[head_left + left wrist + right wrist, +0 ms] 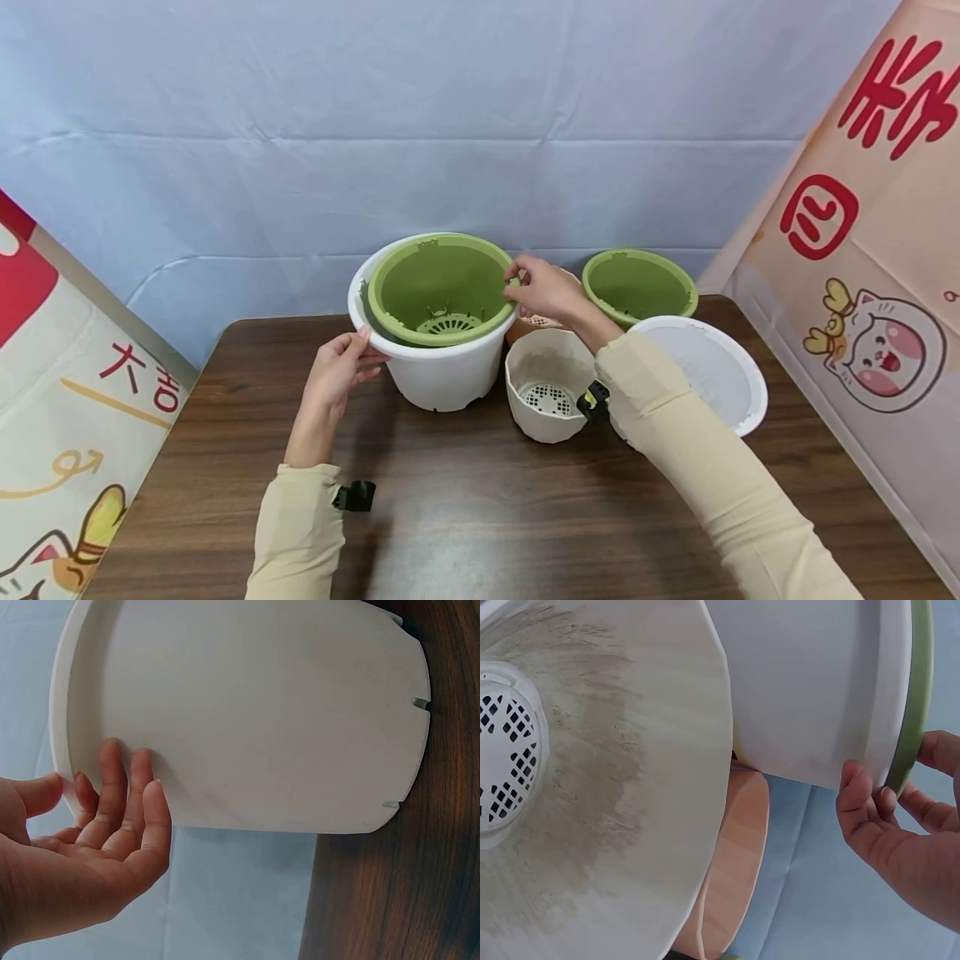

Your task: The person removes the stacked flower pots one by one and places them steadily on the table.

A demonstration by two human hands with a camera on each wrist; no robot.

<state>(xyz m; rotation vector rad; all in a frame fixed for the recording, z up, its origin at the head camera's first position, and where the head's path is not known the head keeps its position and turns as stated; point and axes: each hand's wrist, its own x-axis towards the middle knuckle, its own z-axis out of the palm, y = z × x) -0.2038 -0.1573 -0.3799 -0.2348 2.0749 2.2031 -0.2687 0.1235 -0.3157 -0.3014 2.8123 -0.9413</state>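
A green plastic flowerpot [450,279] with a slotted bottom sits tilted inside a large white flowerpot [442,379]. The white pot's left front rim is pinched by my left hand [339,367], thumb on the edge and fingers against the outer wall in the left wrist view. On the opposite side, my right hand [551,292] grips the green pot's rim, which shows as a green band [919,690] just past the white rim in the right wrist view. Some right fingers also lie at the white rim there. The white pot's notched base [421,703] stands on the table.
A cream pot [528,367] with a perforated bottom stands below my right forearm, and an orange pot [739,855] is behind it. Farther right are a second green pot [637,283] and another white pot [701,367]. Cloth backdrops [450,100] border the wooden table [465,517].
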